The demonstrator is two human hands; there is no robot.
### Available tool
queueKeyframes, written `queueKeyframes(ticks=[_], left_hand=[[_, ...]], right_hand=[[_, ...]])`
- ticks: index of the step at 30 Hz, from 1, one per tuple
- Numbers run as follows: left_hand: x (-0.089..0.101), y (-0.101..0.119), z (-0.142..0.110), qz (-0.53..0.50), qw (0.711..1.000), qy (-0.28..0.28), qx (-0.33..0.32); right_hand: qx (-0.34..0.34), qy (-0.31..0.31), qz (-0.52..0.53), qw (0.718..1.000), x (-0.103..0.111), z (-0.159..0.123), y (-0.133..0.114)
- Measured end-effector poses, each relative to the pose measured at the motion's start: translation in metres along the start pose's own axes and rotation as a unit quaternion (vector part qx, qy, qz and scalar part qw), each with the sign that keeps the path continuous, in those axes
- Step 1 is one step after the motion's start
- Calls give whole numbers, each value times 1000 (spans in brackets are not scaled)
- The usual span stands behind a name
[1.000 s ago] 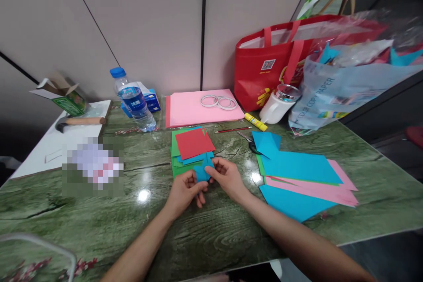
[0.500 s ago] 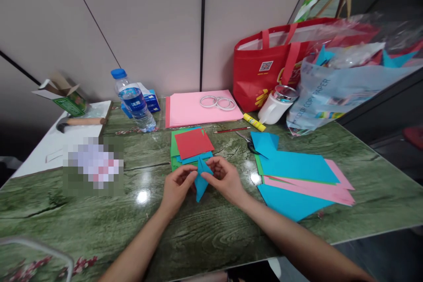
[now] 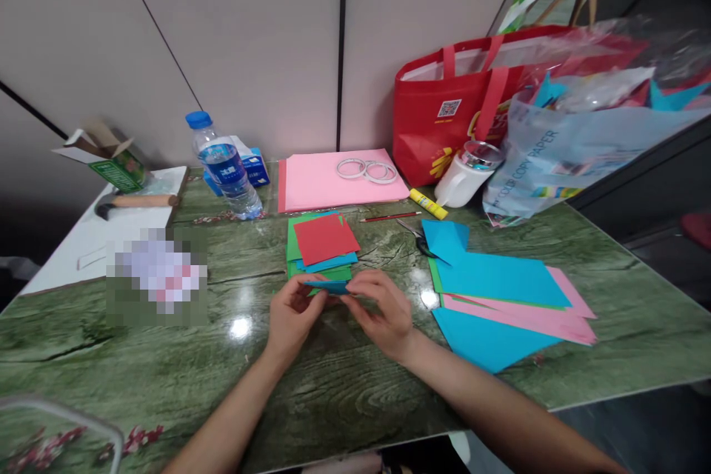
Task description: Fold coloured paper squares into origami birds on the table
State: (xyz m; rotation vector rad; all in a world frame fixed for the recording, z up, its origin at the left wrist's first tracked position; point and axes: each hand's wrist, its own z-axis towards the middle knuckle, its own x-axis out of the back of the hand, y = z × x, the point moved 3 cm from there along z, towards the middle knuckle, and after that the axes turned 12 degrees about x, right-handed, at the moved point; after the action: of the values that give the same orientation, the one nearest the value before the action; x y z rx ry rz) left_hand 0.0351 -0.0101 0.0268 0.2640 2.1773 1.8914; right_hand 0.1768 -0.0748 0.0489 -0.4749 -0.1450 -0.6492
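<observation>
A folded piece of blue paper [image 3: 329, 286] is held level between my two hands, seen nearly edge-on. My left hand [image 3: 294, 311] pinches its left part, thumb in front and fingers behind. At its right end, the thumb and fingers of my right hand [image 3: 384, 311] close on the paper. Just beyond lies a stack of square paper sheets in green and blue, topped by a red square [image 3: 326, 238]. The lower edge of that stack is partly hidden by my hands and the blue paper.
Blue, pink and green paper pieces [image 3: 500, 280] lie on the right beside black-handled scissors [image 3: 423, 244]. Behind are a pencil [image 3: 392, 217], a yellow glue stick [image 3: 428, 204], a white mug [image 3: 458, 181] and pink sheets [image 3: 311, 181]. A water bottle [image 3: 230, 174] and a hammer [image 3: 138, 201] are left.
The blue folded paper has turned from an upright, pointed shape to lying level between my hands. My right hand has shifted its grip to the paper's right end.
</observation>
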Motion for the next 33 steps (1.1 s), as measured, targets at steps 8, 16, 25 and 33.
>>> queueKeyframes(ticks=[8,16,25,33], left_hand=[[2,2,-1,96,994,15,-53],[2,3,-2,128,987,48,-89],[5,-2,0,133,986,73,-75],[4,-1,-5,211,963,72,-149]], right_hand=[[-5,-35,-41,999,-5,-8,1],[40,-66,-75,994,-3,-12,3],[33,-86,-21,996,-8,-5,3],[-143,-41,32,988,-7,-5,5]])
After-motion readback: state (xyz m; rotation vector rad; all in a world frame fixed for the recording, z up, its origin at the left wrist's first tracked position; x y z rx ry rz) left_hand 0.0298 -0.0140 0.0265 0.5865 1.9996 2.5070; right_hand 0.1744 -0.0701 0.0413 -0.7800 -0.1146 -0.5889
